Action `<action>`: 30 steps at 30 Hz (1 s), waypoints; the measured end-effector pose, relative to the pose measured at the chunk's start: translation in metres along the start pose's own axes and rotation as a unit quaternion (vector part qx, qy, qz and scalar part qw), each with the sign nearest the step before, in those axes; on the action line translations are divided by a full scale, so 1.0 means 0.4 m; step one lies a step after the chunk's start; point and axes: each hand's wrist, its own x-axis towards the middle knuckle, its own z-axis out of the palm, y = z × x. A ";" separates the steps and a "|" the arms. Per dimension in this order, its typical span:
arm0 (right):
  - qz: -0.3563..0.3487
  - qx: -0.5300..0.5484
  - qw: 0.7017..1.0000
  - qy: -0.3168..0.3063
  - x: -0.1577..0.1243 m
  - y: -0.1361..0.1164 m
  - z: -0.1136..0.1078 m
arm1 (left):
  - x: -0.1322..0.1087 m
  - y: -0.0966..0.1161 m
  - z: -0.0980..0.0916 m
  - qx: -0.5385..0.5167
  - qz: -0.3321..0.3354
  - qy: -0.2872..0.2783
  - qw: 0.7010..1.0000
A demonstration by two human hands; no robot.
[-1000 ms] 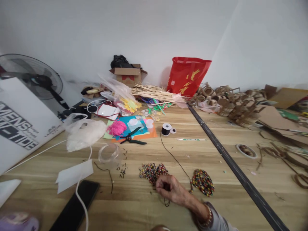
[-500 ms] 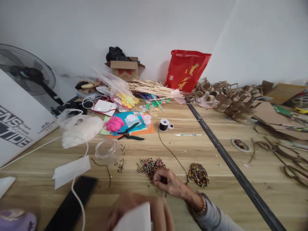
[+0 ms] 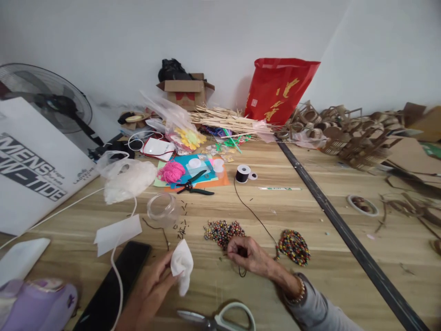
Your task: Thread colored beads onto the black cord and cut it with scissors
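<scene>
My left hand comes in at the lower left and pinches a crumpled white tissue above the table. My right hand rests at the near edge of a pile of small coloured beads, its thumb and fingers curled together. A loop of black cord hangs below those fingers, so they seem closed on it. To the right lies a coil of strung beads. Black cord runs from it to a spool. Scissors with a pale handle lie at the bottom edge.
A dark phone lies left of my left hand with a white cable across it. Black-handled pliers lie by pink yarn. Cut cord bits lie near a clear round container. A purple object sits at lower left.
My left hand has drawn back down and left with the white tissue, uncovering the scissors. The whole view has shifted. My right hand keeps its place by the beads.
</scene>
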 end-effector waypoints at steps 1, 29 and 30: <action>-0.002 -0.002 1.000 0.001 0.000 0.001 0.000 | 0.008 0.001 -0.013 0.003 0.012 0.002 1.000; 0.002 0.021 1.000 0.000 0.002 -0.020 -0.007 | 0.127 -0.035 -0.096 0.431 0.129 0.273 0.850; 0.001 0.022 1.000 0.000 0.002 -0.021 -0.007 | 0.124 -0.034 -0.097 0.415 0.146 0.294 0.848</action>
